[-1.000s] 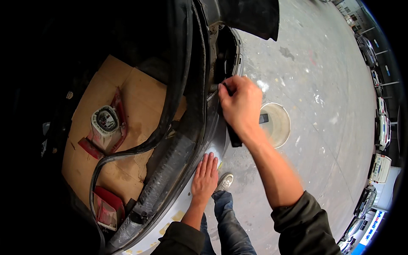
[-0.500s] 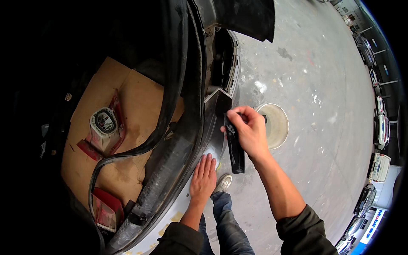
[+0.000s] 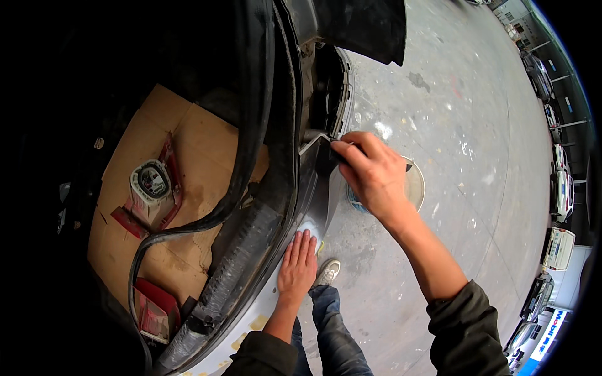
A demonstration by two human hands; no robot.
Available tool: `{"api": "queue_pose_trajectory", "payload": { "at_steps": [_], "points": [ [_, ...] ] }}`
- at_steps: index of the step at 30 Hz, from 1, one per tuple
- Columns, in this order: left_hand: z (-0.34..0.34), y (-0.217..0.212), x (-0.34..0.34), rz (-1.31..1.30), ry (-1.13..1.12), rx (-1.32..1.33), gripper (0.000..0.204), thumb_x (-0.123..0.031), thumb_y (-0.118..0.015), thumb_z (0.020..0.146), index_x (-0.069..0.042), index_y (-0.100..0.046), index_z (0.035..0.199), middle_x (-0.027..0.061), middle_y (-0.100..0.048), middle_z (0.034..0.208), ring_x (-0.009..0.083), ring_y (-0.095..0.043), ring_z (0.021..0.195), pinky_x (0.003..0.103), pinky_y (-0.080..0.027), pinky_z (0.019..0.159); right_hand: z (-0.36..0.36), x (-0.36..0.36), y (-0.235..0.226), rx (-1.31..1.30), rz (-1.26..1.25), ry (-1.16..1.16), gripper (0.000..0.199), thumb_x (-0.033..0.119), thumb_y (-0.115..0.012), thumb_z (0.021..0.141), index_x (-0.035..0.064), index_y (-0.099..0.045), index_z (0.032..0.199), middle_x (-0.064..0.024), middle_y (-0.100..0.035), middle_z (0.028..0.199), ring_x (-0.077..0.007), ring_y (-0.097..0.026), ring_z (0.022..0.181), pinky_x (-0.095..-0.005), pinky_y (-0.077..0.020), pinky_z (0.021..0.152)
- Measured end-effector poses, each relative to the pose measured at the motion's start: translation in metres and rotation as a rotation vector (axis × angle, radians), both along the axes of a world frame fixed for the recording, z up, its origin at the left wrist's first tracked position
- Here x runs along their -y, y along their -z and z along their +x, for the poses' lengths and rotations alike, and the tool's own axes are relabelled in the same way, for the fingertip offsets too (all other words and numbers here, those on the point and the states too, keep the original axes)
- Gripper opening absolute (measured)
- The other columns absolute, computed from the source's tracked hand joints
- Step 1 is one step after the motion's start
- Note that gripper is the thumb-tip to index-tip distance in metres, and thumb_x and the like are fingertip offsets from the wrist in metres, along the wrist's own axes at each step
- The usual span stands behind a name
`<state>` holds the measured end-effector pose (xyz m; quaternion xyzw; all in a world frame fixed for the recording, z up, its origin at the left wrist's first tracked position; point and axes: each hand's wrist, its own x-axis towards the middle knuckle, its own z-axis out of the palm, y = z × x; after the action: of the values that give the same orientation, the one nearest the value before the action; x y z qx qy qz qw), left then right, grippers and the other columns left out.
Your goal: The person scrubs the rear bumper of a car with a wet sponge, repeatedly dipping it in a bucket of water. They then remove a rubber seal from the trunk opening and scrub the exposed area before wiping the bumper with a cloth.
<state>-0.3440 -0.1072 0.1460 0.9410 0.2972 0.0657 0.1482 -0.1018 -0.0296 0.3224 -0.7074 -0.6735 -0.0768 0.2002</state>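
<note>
- Left hand (image 3: 298,266) lies flat on the pale rear panel (image 3: 276,294) of the car, fingers stretched out and together, gripping nothing, just bracing.
- Just beyond those fingertips a dark trim piece (image 3: 323,188) rises along the body edge; its long axis runs from the left fingertips up and away toward the right hand.
- Right hand (image 3: 370,172) is the nearer one to the top of that piece: its fingers are curled shut, pinching the upper corner, thumb side toward the car.
- Past the right knuckles, an empty lamp opening (image 3: 335,94) in the body, directly ahead of the pinching fingers.
- Behind the right hand, on the concrete floor (image 3: 451,125), a round pale disc (image 3: 415,185), partly covered by the hand.
- Off to the left of both hands, the open boot with cardboard (image 3: 188,156) and a red lamp unit (image 3: 153,188) lying on it.
- Hard to make out: whether the right fingers also hold a small tool; the fingertips hide the contact, and the trim's lower end blends into the dark seam.
</note>
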Motion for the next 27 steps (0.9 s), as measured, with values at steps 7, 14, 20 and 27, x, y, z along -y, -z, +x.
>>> {"api": "queue_pose_trajectory", "payload": {
  "at_steps": [7, 14, 20, 27],
  "points": [
    [0.001, 0.001, 0.001, -0.007, -0.006, 0.016, 0.061, -0.023, -0.061, 0.092, -0.004, -0.041, 0.145, 0.0127, -0.034, 0.156, 0.0288, -0.031, 0.145, 0.041, -0.026, 0.118, -0.002, 0.020, 0.007, 0.136, -0.121, 0.034, 0.058, 0.014, -0.074, 0.074, 0.0179, -0.060, 0.130, -0.0036, -0.059, 0.110, -0.0195, -0.059, 0.090, -0.0308, -0.0544, 0.066],
    [0.001, 0.000, 0.000, -0.008, -0.004, 0.018, 0.060, -0.023, -0.062, 0.091, -0.004, -0.043, 0.144, 0.0136, -0.036, 0.155, 0.0292, -0.032, 0.144, 0.041, -0.026, 0.118, -0.007, 0.009, -0.007, 0.098, -0.194, -0.012, 0.062, 0.013, -0.069, 0.078, 0.0117, -0.053, 0.138, -0.0015, -0.061, 0.100, -0.0182, -0.059, 0.086, -0.0314, -0.0521, 0.061],
    [0.000, -0.001, -0.001, -0.029, -0.002, 0.011, 0.060, -0.024, -0.062, 0.090, -0.003, -0.044, 0.143, 0.0139, -0.037, 0.154, 0.0295, -0.033, 0.144, 0.041, -0.026, 0.118, -0.015, 0.000, -0.015, 0.178, -0.204, 0.027, 0.056, 0.017, -0.070, 0.079, 0.0067, -0.056, 0.132, -0.0030, -0.059, 0.093, -0.0177, -0.060, 0.085, -0.0305, -0.0529, 0.062],
    [0.002, 0.001, 0.002, -0.028, -0.002, 0.004, 0.062, -0.023, -0.065, 0.088, -0.004, -0.043, 0.142, 0.0150, -0.037, 0.154, 0.0301, -0.032, 0.144, 0.043, -0.027, 0.117, -0.015, 0.000, -0.017, 0.175, -0.177, 0.101, 0.053, 0.019, -0.073, 0.079, 0.0169, -0.059, 0.130, -0.0004, -0.057, 0.094, -0.0160, -0.060, 0.081, -0.0311, -0.0533, 0.058]
  ]
}}
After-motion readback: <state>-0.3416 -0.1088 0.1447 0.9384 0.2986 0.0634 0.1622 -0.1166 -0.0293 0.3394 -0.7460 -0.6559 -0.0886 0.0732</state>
